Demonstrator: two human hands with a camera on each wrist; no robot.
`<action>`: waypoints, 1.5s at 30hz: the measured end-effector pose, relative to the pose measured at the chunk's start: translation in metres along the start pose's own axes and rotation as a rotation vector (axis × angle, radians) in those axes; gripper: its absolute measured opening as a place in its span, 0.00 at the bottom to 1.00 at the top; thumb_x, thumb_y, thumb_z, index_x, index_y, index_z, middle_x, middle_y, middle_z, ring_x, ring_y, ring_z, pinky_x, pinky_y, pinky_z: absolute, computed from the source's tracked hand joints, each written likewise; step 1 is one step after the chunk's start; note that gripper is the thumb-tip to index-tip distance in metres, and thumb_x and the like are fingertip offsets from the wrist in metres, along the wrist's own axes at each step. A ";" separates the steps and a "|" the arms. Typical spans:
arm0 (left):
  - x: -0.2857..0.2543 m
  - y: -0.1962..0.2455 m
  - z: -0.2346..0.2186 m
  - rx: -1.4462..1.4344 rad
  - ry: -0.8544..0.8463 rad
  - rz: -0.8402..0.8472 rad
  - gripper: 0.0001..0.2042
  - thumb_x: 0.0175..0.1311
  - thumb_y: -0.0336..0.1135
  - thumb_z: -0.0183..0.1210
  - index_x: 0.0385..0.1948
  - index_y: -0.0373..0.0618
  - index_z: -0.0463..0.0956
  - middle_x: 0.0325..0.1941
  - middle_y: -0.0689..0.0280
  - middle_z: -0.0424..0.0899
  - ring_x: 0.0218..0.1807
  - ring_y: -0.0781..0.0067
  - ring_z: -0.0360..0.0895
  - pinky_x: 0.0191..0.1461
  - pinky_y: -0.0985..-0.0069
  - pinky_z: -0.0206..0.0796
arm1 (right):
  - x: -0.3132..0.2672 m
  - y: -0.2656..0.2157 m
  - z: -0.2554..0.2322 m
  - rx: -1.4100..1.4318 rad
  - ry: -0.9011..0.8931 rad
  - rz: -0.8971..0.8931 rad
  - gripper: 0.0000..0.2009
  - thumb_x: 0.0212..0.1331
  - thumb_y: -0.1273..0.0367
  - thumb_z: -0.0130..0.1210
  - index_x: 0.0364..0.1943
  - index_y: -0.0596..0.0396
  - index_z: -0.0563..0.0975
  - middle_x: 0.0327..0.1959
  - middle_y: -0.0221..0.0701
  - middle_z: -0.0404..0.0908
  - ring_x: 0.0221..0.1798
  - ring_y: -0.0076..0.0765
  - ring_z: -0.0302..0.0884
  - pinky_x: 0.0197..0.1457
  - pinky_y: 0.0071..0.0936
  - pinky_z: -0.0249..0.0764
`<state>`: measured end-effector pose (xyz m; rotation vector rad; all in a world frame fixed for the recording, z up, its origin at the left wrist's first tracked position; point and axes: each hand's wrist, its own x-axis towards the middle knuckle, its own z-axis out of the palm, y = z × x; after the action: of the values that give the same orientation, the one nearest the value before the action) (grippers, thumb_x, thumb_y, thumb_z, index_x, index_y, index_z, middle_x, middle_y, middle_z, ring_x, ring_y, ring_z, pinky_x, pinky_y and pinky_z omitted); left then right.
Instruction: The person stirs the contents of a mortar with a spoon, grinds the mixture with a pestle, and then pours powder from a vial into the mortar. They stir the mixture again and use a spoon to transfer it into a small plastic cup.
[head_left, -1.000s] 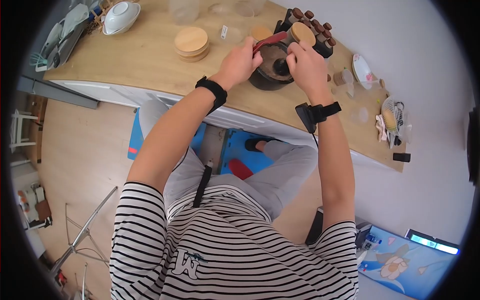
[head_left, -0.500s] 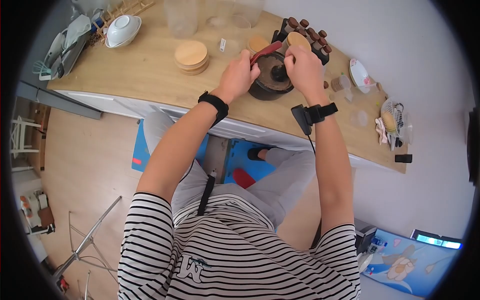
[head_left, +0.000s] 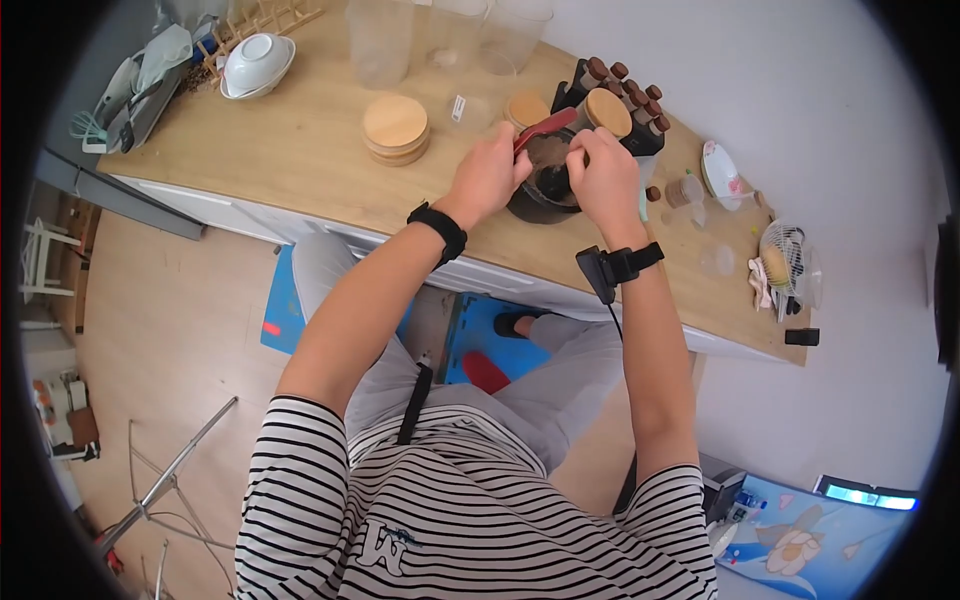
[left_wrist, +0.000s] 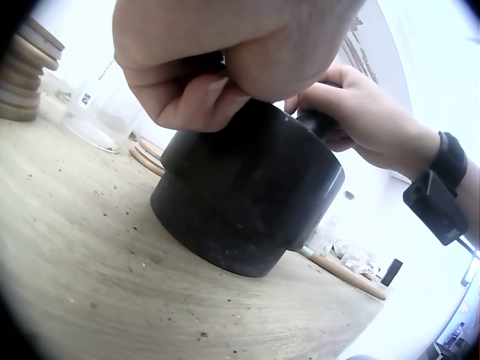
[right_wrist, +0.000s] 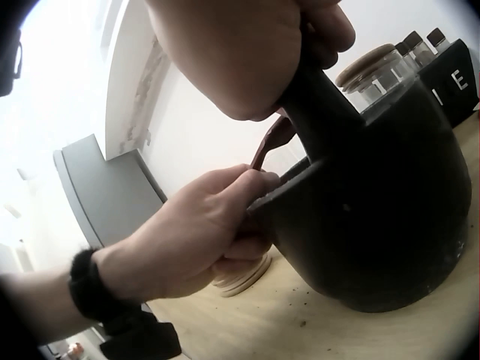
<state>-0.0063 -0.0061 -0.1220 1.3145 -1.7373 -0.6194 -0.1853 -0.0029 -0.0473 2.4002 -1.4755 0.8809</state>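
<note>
A black mortar (head_left: 538,209) stands on the counter, with brown powder (head_left: 545,151) inside. My right hand (head_left: 607,180) grips the upper part of a black pestle (right_wrist: 322,105), which leans in the mortar over the powder. At the mortar's left rim is my left hand (head_left: 488,178), its fingers curled round a red, flat-ended utensil (head_left: 548,128) that slants up over the opening. In the right wrist view the left thumb (right_wrist: 251,186) lies right at the rim and the lower fingers curl beside the mortar's wall. The utensil's lower end is hidden by the left hand.
Left of the mortar sits a wooden-lidded jar (head_left: 396,125). Behind it stand clear containers (head_left: 380,50) and a rack of spice jars (head_left: 640,105). White bowls (head_left: 257,65) lie at the back left, a patterned dish (head_left: 718,172) to the right. Dark crumbs dot the wood.
The whole counter sits lower in the head view as the camera shifts. Within the mortar, the pestle's head has moved slightly left towards the near side. Both hands keep their hold.
</note>
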 end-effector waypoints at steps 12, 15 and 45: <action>-0.001 0.004 0.000 -0.041 -0.011 -0.052 0.13 0.71 0.37 0.58 0.42 0.37 0.65 0.29 0.42 0.82 0.35 0.33 0.81 0.39 0.45 0.71 | 0.002 -0.010 0.011 -0.080 -0.049 -0.152 0.05 0.54 0.71 0.63 0.33 0.52 0.78 0.35 0.33 0.78 0.35 0.44 0.82 0.36 0.42 0.79; -0.002 0.003 0.002 -0.063 0.003 -0.058 0.13 0.73 0.37 0.58 0.43 0.37 0.67 0.29 0.41 0.82 0.34 0.33 0.80 0.39 0.47 0.71 | 0.001 -0.008 0.009 -0.107 -0.067 -0.198 0.06 0.54 0.70 0.63 0.34 0.52 0.78 0.36 0.33 0.78 0.35 0.43 0.83 0.35 0.41 0.80; -0.002 -0.001 0.003 -0.071 0.029 -0.067 0.13 0.73 0.37 0.59 0.44 0.36 0.69 0.30 0.42 0.82 0.35 0.34 0.80 0.39 0.51 0.71 | 0.004 -0.001 0.018 0.038 0.085 -0.085 0.01 0.60 0.73 0.59 0.33 0.53 0.79 0.31 0.36 0.78 0.32 0.49 0.80 0.34 0.42 0.76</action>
<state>-0.0088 -0.0044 -0.1250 1.3302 -1.6386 -0.6905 -0.1758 -0.0133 -0.0599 2.4001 -1.3277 0.9865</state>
